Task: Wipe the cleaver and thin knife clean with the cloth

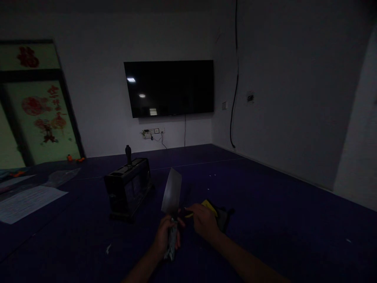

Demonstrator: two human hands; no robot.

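Observation:
My left hand (165,235) is closed around the wrapped handle (171,241) of a cleaver (172,190). The wide metal blade points up and away from me, and the handle's covering looks pale, crinkled and silvery. Just right of the blade's heel, my right hand (205,220) is closed in a pinch; what it holds is too dark to make out. Behind and partly under that hand are a yellow item (209,206) and a dark grey, cloth-like thing (224,220). Left of the cleaver stands a black knife block (129,192) with one dark handle (128,154) sticking up.
The dark blue table (265,212) reaches back to the walls. Printed paper (32,200) and clear plastic (61,177) lie at the left, with small orange items (70,157) beyond. Small white scraps (108,249) dot the surface. A television (171,88) and hanging cable (235,106) are on the walls.

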